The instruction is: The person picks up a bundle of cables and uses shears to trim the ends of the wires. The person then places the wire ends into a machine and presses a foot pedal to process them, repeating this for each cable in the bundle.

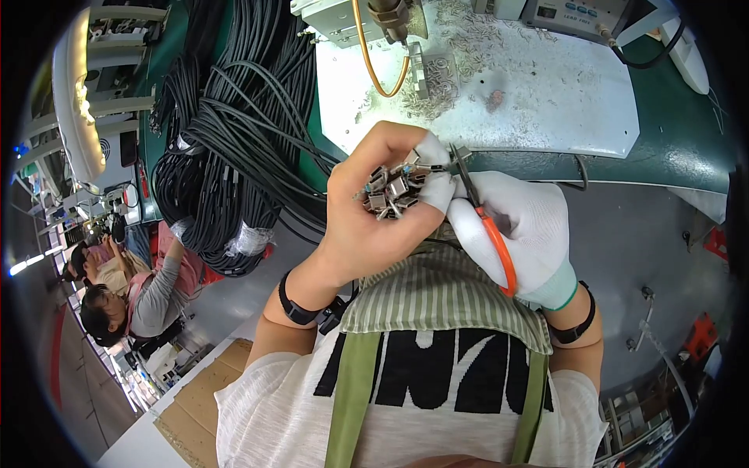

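My left hand (347,210) is cupped palm up around several small silver metal connectors (394,187). White covers wrap its thumb and fingertip, which pinch one connector (462,153) whose end sticks out to the right. In a white knitted glove, my right hand (538,222) is closed round orange-handled cutters (498,246). The dark, narrow jaws of the cutters point up and reach the pinched connector. Whether the jaws are closed on it is too small to tell. Both hands are in front of my striped apron, just below the bench edge.
Thick bundles of black cable (222,129) hang over the bench at left. A white metal plate (546,101) carries scattered metal bits beneath a machine head (392,19) with an orange tube. A grey control box (581,12) stands behind. People sit at far left.
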Tool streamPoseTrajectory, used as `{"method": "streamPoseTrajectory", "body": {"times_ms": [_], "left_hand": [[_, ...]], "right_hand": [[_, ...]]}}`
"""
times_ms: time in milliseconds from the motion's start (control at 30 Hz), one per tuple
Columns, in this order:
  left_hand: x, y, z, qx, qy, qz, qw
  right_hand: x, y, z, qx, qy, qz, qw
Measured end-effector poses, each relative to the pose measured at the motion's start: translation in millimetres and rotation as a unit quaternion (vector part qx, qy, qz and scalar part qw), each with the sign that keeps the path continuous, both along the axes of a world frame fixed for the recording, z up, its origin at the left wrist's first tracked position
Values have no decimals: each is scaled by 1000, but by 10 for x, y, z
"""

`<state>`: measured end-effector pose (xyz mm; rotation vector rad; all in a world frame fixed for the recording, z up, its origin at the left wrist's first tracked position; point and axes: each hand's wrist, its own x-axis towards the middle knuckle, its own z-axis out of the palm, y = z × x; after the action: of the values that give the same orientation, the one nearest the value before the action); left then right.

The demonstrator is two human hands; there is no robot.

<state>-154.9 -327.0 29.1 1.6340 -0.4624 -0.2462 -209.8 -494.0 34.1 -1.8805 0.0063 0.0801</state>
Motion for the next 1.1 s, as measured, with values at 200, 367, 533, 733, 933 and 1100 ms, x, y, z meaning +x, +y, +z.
{"method": "streamPoseTrajectory", "body": {"times_ms": [200,367,533,733,933,1100], "left_hand": [[20,10,-35,65,-99,-22,993],[-43,-7,-35,105,-113,-34,988],[-23,-40,-71,81,-130,-32,988],[-14,-34,-77,90,-132,-41,986],[-10,-23,-50,102,-127,-61,985],[-86,-120,24,28,56,28,998]], "right_hand": [[-13,-66,-7,-14,-14,24,1000],[-5,-132,46,-28,44,45,998],[-31,-150,12,-95,-49,16,994],[-73,-151,-41,-82,-69,11,994],[-79,-144,-45,-66,-73,17,995],[-67,-124,-45,-81,-74,7,994]]}}
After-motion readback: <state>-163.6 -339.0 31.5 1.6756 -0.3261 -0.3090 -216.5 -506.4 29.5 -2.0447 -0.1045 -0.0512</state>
